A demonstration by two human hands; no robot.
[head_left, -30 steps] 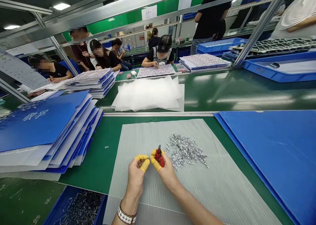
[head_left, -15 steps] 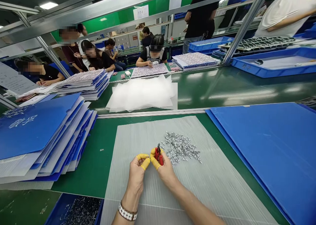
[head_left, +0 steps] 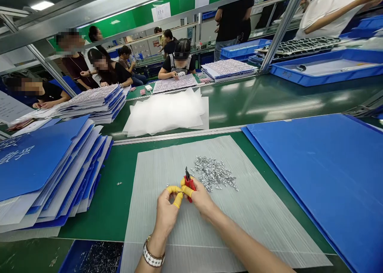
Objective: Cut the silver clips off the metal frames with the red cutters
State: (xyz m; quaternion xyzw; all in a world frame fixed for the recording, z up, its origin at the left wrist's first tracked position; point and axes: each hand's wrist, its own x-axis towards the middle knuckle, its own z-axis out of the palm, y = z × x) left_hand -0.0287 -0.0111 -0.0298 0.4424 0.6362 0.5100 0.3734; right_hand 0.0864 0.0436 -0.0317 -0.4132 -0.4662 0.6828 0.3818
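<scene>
Red-handled pliers (head_left: 188, 184) sit clenched in a person's right hand (head_left: 202, 199) as the left hand (head_left: 165, 214), in yellow finger cots (head_left: 178, 199), pinches something too small to make out, a heap of small metal parts (head_left: 213, 173) within easy reach on a grey corrugated plastic sheet (head_left: 146, 177) atop the green surface (head_left: 119, 197).

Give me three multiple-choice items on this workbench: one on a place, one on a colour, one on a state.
1. Where do the small metal parts lie?
A. In a blue tray
B. On the translucent corrugated sheet
C. On a blue board

2. What colour are the finger cots?
A. White
B. Blue
C. Yellow

3. What does the right hand hold?
A. Red-handled pliers
B. A foam sheet
C. Nothing

Answers:
1 B: the heap sits on the sheet, beyond the hands.
2 C: yellow covers the fingertips of both hands.
3 A: its fingers close around the red handles.
</scene>
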